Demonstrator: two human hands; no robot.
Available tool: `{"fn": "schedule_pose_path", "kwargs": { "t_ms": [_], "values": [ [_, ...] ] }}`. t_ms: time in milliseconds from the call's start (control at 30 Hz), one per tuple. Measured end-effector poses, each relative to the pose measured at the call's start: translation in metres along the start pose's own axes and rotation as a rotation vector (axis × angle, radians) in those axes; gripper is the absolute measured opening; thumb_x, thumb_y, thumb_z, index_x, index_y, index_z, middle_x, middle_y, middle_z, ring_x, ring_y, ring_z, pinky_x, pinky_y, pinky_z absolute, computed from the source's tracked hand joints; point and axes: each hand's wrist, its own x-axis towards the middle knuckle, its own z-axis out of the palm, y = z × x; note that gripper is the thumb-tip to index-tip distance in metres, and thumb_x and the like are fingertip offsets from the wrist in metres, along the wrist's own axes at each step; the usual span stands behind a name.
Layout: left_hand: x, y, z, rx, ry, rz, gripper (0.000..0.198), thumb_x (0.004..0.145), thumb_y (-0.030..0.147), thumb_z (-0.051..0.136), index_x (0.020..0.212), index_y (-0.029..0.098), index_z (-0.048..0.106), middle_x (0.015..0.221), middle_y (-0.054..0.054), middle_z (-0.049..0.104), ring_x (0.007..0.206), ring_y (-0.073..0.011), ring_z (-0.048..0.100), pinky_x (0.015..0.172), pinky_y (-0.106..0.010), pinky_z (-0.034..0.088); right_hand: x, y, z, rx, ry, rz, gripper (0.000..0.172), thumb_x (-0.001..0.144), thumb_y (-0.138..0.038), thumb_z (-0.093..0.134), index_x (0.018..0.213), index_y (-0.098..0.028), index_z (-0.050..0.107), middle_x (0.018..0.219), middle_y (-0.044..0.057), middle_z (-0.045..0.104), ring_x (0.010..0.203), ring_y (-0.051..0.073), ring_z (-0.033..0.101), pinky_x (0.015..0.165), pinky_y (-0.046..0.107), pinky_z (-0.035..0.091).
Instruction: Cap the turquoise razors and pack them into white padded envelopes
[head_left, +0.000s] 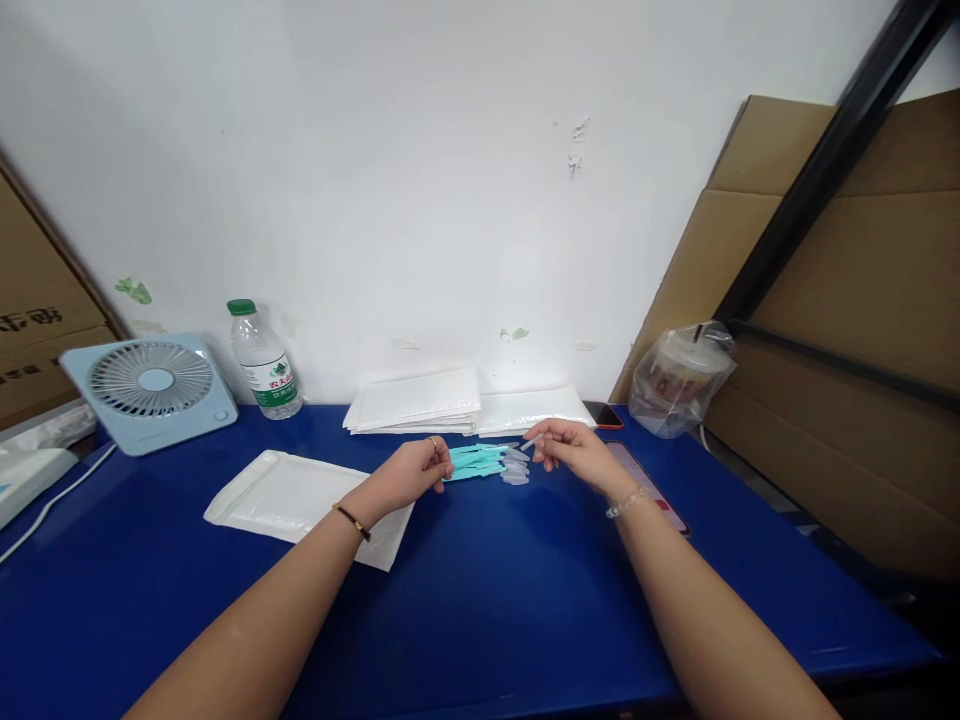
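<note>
My left hand (414,470) is closed in a pinch on the near end of a bunch of teal strips (478,461) with clear plastic tips (516,468), held just above the blue table (480,590). My right hand (570,448) is closed at the clear-tipped end, pinching one thin clear piece (528,444) between its fingertips. A white padded mailer (296,497) lies flat on the table under and left of my left wrist.
A stack of white mailers (417,402) and another flat pile (534,408) lie against the wall. A water bottle (264,362) and small blue fan (152,390) stand at back left. A phone (649,484) lies under my right wrist; a bagged drink cup (679,380) and cardboard (847,300) stand at right.
</note>
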Motion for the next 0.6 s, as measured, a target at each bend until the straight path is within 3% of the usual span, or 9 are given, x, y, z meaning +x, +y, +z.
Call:
{"fn": "schedule_pose_path", "kwargs": {
  "t_ms": [233, 333, 433, 600],
  "values": [
    [-0.001, 0.006, 0.001, -0.013, 0.045, 0.057, 0.023, 0.085, 0.041, 0.042, 0.085, 0.019, 0.05, 0.074, 0.001, 0.061, 0.062, -0.0124, 0.05, 0.056, -0.023, 0.036, -0.001, -0.002, 0.013, 0.02, -0.014, 0.071, 0.023, 0.074, -0.036, 0.063, 0.078, -0.014, 0.056, 0.06, 0.001, 0.064, 0.044, 0.008, 0.053, 0.044, 0.02, 0.038],
    [0.001, 0.004, 0.002, -0.001, 0.072, 0.048, 0.027, 0.085, 0.043, 0.04, 0.086, 0.019, 0.051, 0.072, 0.001, 0.057, 0.061, -0.0123, 0.047, 0.056, -0.024, 0.035, -0.002, 0.002, 0.017, 0.059, -0.186, 0.151, 0.026, 0.074, -0.039, 0.063, 0.076, -0.015, 0.054, 0.059, 0.001, 0.065, 0.042, 0.008, 0.053, 0.041, 0.018, 0.037],
    [0.002, 0.0, 0.002, 0.01, 0.099, 0.05, 0.029, 0.085, 0.045, 0.039, 0.088, 0.019, 0.052, 0.072, 0.001, 0.055, 0.062, -0.0124, 0.046, 0.056, -0.024, 0.036, -0.002, 0.006, 0.019, -0.019, -0.377, 0.22, 0.027, 0.076, -0.039, 0.06, 0.086, -0.014, 0.055, 0.061, 0.002, 0.066, 0.04, 0.008, 0.051, 0.039, 0.018, 0.035],
    [0.003, -0.002, 0.002, 0.043, 0.106, 0.054, 0.033, 0.084, 0.047, 0.038, 0.089, 0.019, 0.054, 0.074, 0.0, 0.054, 0.064, -0.0134, 0.046, 0.058, -0.025, 0.036, -0.002, 0.009, 0.011, -0.317, -0.194, 0.044, 0.013, 0.078, -0.027, 0.056, 0.084, -0.015, 0.06, 0.06, -0.001, 0.059, 0.049, 0.008, 0.048, 0.046, 0.019, 0.035]
  ]
}}
